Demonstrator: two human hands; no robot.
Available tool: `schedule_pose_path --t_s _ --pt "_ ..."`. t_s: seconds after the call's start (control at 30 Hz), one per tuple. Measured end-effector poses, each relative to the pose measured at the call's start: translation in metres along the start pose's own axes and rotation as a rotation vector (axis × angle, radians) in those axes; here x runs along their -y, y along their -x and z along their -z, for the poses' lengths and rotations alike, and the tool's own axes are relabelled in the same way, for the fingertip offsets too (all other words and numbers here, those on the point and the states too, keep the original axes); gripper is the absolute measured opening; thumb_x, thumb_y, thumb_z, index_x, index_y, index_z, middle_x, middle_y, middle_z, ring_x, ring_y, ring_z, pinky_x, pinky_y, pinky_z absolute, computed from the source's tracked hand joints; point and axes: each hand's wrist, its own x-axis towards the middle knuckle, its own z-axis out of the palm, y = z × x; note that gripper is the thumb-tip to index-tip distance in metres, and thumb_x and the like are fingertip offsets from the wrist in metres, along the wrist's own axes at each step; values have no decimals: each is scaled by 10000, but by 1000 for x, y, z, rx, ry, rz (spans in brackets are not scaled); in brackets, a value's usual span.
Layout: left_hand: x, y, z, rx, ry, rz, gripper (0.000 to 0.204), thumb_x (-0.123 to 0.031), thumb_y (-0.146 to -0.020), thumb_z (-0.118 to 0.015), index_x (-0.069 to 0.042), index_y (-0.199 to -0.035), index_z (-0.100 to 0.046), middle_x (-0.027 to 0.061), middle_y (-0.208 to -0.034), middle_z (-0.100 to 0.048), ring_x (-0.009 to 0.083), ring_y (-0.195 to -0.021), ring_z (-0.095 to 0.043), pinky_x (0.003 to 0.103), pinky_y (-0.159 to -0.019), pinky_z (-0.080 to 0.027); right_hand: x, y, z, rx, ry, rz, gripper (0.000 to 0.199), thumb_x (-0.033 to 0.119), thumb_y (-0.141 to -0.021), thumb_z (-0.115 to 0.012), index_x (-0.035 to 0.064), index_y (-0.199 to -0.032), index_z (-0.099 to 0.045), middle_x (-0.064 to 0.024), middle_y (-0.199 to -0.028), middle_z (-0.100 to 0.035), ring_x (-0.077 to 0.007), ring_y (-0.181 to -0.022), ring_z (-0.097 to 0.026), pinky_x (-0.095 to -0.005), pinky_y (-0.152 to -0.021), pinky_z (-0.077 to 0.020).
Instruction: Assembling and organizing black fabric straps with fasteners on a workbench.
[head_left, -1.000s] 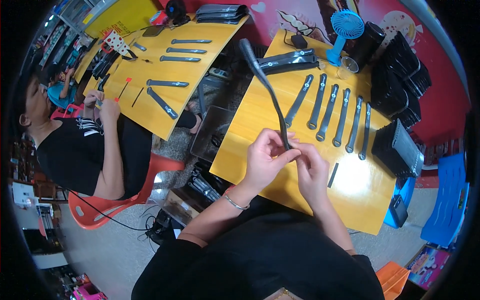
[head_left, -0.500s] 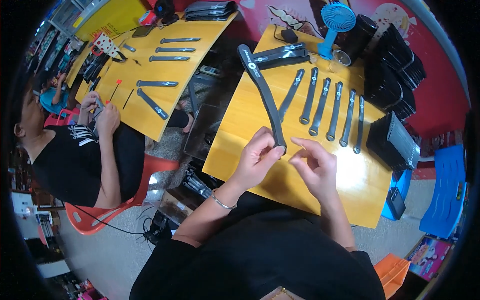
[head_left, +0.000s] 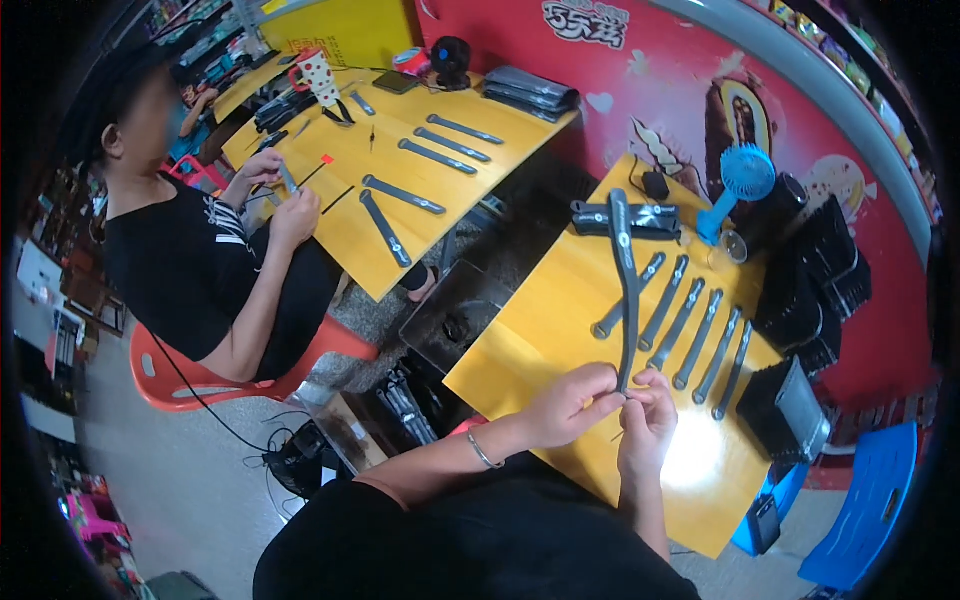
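A long dark grey strap (head_left: 624, 280) with pale printing rises from my left hand (head_left: 572, 408), whose thumb and fingers pinch its lower end. My right hand (head_left: 648, 425) is closed at that same end, its fingertips touching those of the left. The fingertips cover the very end of the strap. Something thin sticks out below the right fingers, too small to name. Beyond my hands lies a fanned row of similar straps (head_left: 682, 327), each with a round opening at its near end. A stack of dark straps (head_left: 655, 220) sits behind them, partly behind the raised strap.
A blue fan (head_left: 748, 172), a clear cup (head_left: 733, 246) and black stacked bundles (head_left: 815, 280) line the table's (head_left: 500, 370) far right. At left, a co-worker (head_left: 190, 270) in black handles a small grey piece at another yellow table (head_left: 375, 270). A blue chair (head_left: 862, 505) stands right.
My right hand has come in to meet my left at the strap's lower end. The raised strap stands more upright. The whole view has shifted, showing more of the wall.
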Motion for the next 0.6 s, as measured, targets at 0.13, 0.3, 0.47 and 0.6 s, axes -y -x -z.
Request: schedule_pose_path --t_s 0.13,0.3,0.47,0.6 --pt "-1 -2 -1 93 -77 -65 175 -131 -899 -531 -22 -785 -456 119 -728 -448 281 -691 -490 355 -617 -382 20 -3 3 -99 51 7 59 -46 -786 -584 12 -790 -592 -100 -1048 -494 -153 -971 -488 -247 -831 -373" --pt "-4 -4 10 277 -115 -148 210 -147 -888 -537 -27 -752 -430 123 -671 -411 303 -618 -472 384 -566 -372 44 -15 31 -143 190 134 92 -70 -815 -520 16 -811 -550 -96 -1018 -524 -128 -895 -502 -229 -766 -391" --pt "8 17 34 441 -228 -83 242 -154 -852 -582 -21 -700 -449 116 -664 -432 288 -622 -481 392 -578 -375 74 -13 52 14 345 159 94 -79 -838 -517 9 -857 -541 -118 -917 -649 -89 -693 -531 -198 -617 -407" --pt "11 12 26 344 -317 -48 180 -184 -816 -599 -24 -777 -524 117 -703 -501 297 -657 -526 364 -595 -429 82 0 26 320 552 288 140 -112 -793 -553 5 -866 -575 -124 -829 -680 -190 -743 -669 -240 -617 -502"
